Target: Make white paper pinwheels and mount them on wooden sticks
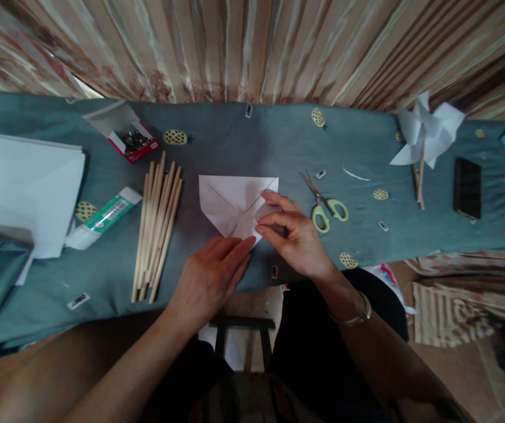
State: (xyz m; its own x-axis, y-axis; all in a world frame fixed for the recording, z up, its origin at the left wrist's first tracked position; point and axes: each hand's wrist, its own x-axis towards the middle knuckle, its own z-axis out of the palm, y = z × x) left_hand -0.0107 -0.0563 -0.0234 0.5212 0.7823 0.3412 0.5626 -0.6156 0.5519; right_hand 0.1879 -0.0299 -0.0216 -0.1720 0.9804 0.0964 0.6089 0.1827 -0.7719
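The folded paper [228, 197] lies between the sticks [159, 223] and scissors [318, 197], where the left hand [210, 275], fingers together on its near edge, likely stops it sliding and the right hand [298, 238] touches its right side with curled, slightly spread fingers (I can't tell if either hand pinches).

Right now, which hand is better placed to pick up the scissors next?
Probably the right hand: the scissors lie just beside it, handles nearer; the left hand is farther off, at the paper.
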